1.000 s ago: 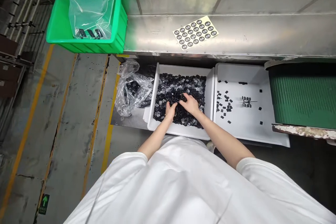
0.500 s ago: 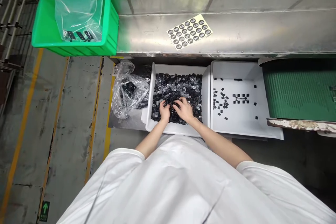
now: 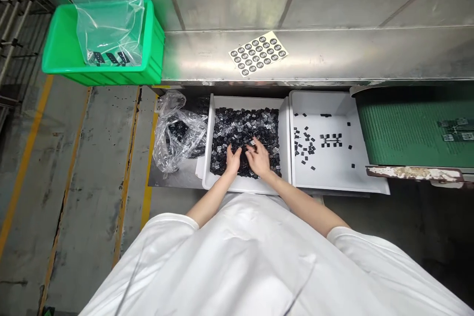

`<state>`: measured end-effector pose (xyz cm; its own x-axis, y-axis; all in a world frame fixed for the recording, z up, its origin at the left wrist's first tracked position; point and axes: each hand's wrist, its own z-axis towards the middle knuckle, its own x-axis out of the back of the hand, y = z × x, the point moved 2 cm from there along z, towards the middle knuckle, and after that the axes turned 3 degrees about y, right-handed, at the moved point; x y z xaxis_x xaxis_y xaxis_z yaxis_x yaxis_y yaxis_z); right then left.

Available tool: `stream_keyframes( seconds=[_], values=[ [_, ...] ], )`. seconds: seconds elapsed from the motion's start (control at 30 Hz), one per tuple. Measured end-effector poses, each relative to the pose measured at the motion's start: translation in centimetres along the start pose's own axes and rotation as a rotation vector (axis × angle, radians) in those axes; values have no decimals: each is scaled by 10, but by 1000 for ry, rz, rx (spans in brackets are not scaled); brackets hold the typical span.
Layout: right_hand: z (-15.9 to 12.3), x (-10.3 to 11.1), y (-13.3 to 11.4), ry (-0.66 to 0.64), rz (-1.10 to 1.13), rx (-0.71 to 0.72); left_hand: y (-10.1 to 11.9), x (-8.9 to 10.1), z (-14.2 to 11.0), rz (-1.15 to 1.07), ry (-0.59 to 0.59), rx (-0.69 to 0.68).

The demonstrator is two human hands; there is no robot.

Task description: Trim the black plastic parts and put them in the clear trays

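Note:
Many small black square plastic pieces (image 3: 244, 121) fill a white tray (image 3: 208, 148) in front of me. Over the near half of this pile is my left hand (image 3: 233, 162), its thumb and fingers apart and no piece visibly gripped. Close beside it, my right hand (image 3: 259, 160) reaches into the pieces with its fingers spread; some fingertips are slightly blurred among them. A second white tray (image 3: 333, 177) adjoins on the right. Loose black pieces (image 3: 305, 145) are scattered on its left side, and a small cluster of joined black pieces (image 3: 331, 140) lies near its middle.
Left of the trays lies a crumpled clear plastic bag (image 3: 177, 133) with black pieces. A green crate (image 3: 155, 44) holds another clear bag (image 3: 111, 29). A sheet of round stickers (image 3: 258, 53) rests on the metal ledge. At right, a green conveyor belt (image 3: 403, 133) carries circuit boards (image 3: 459, 130).
My hands remain over the pile, with their fingers moved slightly and the left fingers more upright. On the belt, circuit boards have come further into view. The whole view has shifted a little.

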<state>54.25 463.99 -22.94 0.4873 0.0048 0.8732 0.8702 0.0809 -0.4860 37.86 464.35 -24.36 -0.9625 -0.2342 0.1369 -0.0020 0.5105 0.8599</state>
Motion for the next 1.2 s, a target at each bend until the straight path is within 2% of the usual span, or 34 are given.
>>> stream_keyframes(
  seconds=[0.07, 0.13, 0.23, 0.3, 0.4, 0.47, 0.57, 0.63, 0.67, 0.73, 0.8, 0.9, 1.0, 1.1, 1.2],
  values=[
    [-2, -6, -7, -94, -37, 129, 5, 11, -4, 59, 48, -21],
    [3, -2, -2, -117, -76, 185, 13, 22, -8, 164, 36, -144],
    [10, 7, 7, -40, -125, 106, 27, 27, -11, 388, -101, -428],
    [7, 7, 4, -42, -141, 115, 31, 26, -11, 549, -150, -524],
    [-4, 3, -7, -145, -149, 295, 30, 34, -1, 739, -95, -549],
    [-4, 5, -5, -176, -151, 359, 28, 46, 7, 762, -51, -575],
    [7, 11, 5, -108, -169, 242, 28, 58, 17, 712, -46, -585],
    [8, 7, 3, -83, -176, 173, 28, 57, 18, 665, -51, -556],
    [6, 3, -3, -102, -172, 190, 28, 53, 16, 645, -58, -555],
    [-3, -5, -16, -183, -150, 307, 25, 42, 8, 624, -101, -599],
    [-8, -4, -22, -256, -133, 396, 20, 32, -2, 642, -203, -681],
    [12, 24, -4, -223, -122, 321, 11, 25, -9, 693, -366, -765],
    [58, 61, 25, -94, -100, 235, 16, 23, 6, 716, -436, -797],
    [103, 71, 39, -5, -91, 70, 34, 19, 37, 697, -318, -786],
    [116, 49, 28, -37, -75, -99, 50, 15, 64, 662, -104, -699]
  ],
)
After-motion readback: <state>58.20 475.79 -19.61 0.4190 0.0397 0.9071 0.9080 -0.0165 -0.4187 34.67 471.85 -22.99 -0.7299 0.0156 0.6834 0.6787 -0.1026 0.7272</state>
